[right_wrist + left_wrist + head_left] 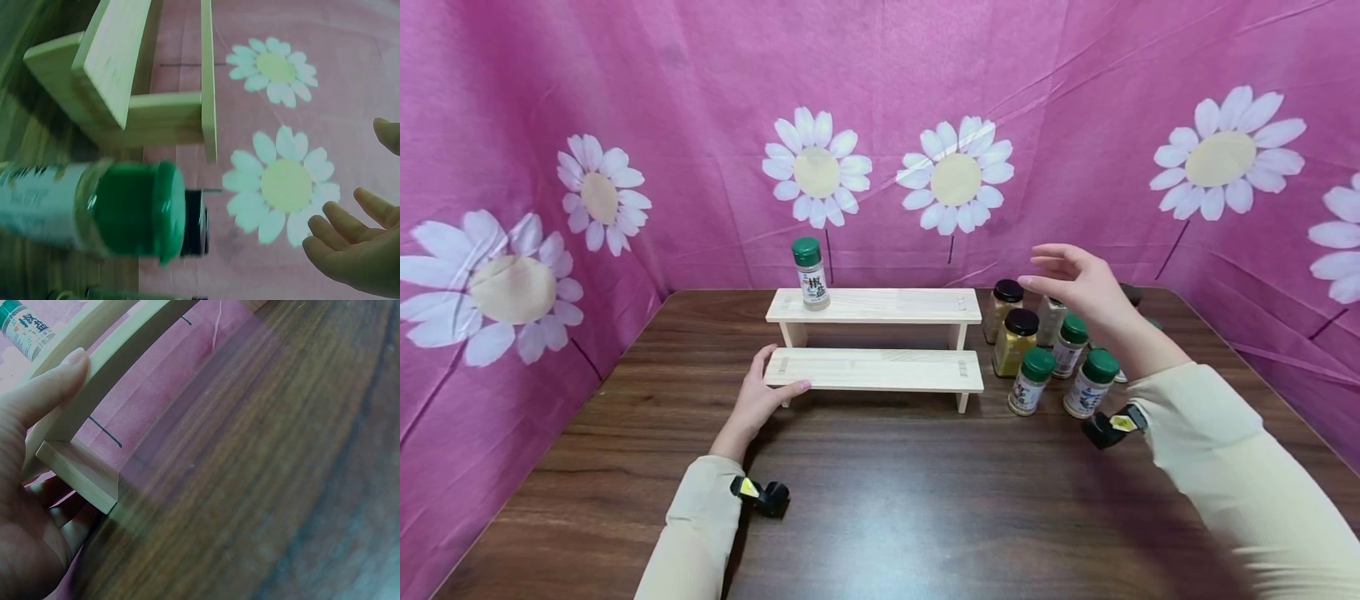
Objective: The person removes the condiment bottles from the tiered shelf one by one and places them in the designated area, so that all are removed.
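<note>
My left hand (pixel 758 396) grips the left end of the lower step of a pale wooden two-tier rack (pixel 880 367), thumb on the front edge and fingers round the side. In the left wrist view the thumb presses the board (pixel 119 359) just above its end leg (pixel 84 472). A green-capped spice jar (pixel 811 273) stands upright at the left of the upper step. My right hand (pixel 1078 283) hovers over a group of jars, fingers spread in a loose curve and holding nothing. Under it stands a clear jar (pixel 1051 321); a black-capped jar (pixel 1004 310) is to its left.
Right of the rack stand a black-capped jar of yellow powder (pixel 1017 343) and several green-capped jars, among them a front one (pixel 1030 383) and a right one (pixel 1090 385). Behind the brown wooden table (pixel 865 500) hangs a pink flowered cloth (pixel 880 75).
</note>
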`<state>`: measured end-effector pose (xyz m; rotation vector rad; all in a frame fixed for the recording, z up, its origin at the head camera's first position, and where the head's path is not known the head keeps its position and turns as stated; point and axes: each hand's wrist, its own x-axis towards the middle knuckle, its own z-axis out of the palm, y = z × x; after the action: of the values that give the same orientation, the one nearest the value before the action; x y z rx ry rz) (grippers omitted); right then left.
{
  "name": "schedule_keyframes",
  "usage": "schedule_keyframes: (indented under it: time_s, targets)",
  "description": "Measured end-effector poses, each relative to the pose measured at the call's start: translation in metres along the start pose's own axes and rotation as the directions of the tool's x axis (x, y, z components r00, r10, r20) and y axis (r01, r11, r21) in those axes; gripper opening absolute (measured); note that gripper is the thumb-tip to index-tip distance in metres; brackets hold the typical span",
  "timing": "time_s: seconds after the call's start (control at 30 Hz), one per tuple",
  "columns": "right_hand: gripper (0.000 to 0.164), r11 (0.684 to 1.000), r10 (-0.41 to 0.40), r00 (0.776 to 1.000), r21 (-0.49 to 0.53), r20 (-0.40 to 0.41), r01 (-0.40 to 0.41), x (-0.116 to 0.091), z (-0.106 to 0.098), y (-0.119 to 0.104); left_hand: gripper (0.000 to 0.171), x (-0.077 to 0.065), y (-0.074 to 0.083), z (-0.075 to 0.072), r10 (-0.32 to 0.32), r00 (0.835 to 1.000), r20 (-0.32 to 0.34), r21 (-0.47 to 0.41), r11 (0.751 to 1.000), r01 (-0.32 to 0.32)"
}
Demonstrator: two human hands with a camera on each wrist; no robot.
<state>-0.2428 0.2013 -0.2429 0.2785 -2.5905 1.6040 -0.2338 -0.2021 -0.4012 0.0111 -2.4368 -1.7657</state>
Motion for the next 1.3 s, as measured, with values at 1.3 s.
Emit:
schedule_keyframes:
  time_s: [1.3]
  targets:
    - [0.053,0.983,-0.077,0.991,0.177,0.107,0.057,0.063,0.140,-0.046,0.083,0.000,-0.002,0.001,0.018,1.000,-0.003,-0.011,1.000,-0.018]
